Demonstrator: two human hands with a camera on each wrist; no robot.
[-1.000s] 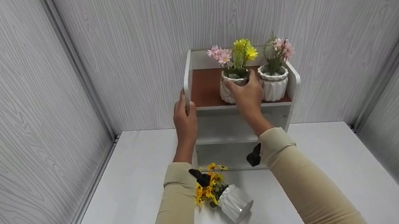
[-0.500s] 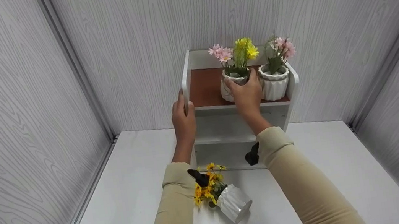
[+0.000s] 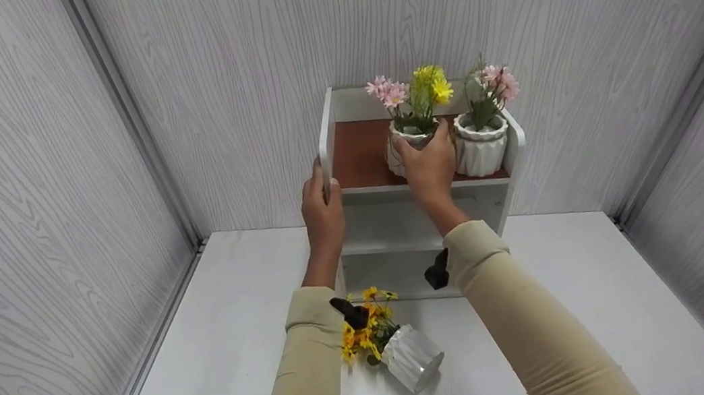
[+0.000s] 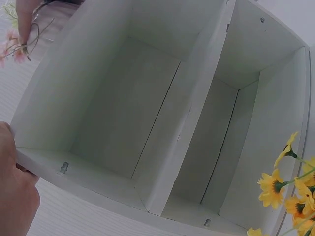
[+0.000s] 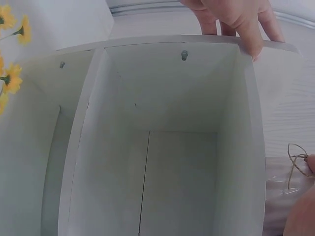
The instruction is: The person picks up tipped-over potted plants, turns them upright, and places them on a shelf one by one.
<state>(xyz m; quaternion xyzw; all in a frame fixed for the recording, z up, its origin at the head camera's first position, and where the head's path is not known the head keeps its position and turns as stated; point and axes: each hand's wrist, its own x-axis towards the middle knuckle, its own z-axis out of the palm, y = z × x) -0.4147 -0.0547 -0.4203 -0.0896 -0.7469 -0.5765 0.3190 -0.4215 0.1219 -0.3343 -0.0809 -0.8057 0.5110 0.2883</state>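
My left hand grips the left side panel of a small white shelf unit, thumb in front and fingers behind. On its brown top, my right hand holds a white ceramic flowerpot with pink and yellow flowers, thumb on the near left of the rim and fingers at the right. The right wrist view shows a twine bow on this pot. Close to its right stands a second ribbed white flowerpot with pink flowers, upright beside the right side panel.
A third white flowerpot with yellow-orange flowers lies on its side on the white table before the shelf, partly behind my left sleeve. Two lower compartments face me. Grey wood-patterned walls enclose the table.
My right hand and forearm have shifted slightly left, still on the pot. The left hand keeps its hold on the panel, and the pots stand almost as before.
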